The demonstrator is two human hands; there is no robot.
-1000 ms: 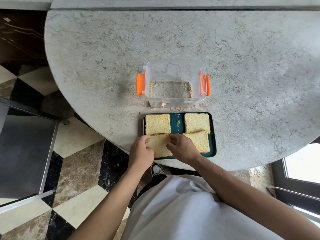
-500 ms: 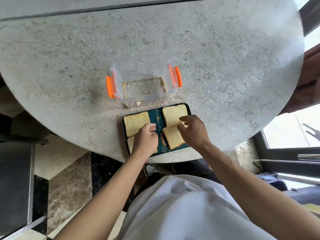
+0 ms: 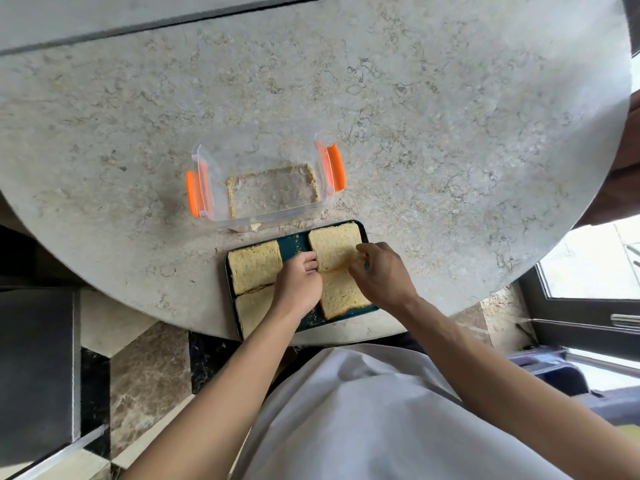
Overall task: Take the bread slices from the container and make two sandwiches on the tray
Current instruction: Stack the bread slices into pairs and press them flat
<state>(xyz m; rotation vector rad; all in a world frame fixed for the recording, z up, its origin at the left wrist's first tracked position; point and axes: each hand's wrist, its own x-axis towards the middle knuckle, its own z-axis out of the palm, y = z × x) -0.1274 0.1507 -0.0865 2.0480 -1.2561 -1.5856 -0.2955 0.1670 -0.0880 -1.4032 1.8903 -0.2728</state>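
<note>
A dark teal tray [image 3: 361, 226] lies at the table's near edge with four bread slices on it. On the left are the far left slice [image 3: 254, 268] and the near left slice [image 3: 251, 315]. On the right, the far right slice [image 3: 334, 242] meets the near right slice [image 3: 343, 296]. My left hand [image 3: 298, 285] pinches the far right slice at its near left corner. My right hand [image 3: 381, 273] pinches its right edge. The clear container [image 3: 207, 188] with orange latches stands just beyond the tray and holds only crumbs.
The round stone table [image 3: 415, 116] curves off to the left and right. Its near edge runs just under the tray. Below it is a tiled floor [image 3: 145, 368]. A dark cabinet [image 3: 34, 368] is at the left and a window frame [image 3: 571, 323] at the right.
Both hands have left the near left slice and moved right and farther out, to the far right slice. The view has swung, so tray and container sit tilted.
</note>
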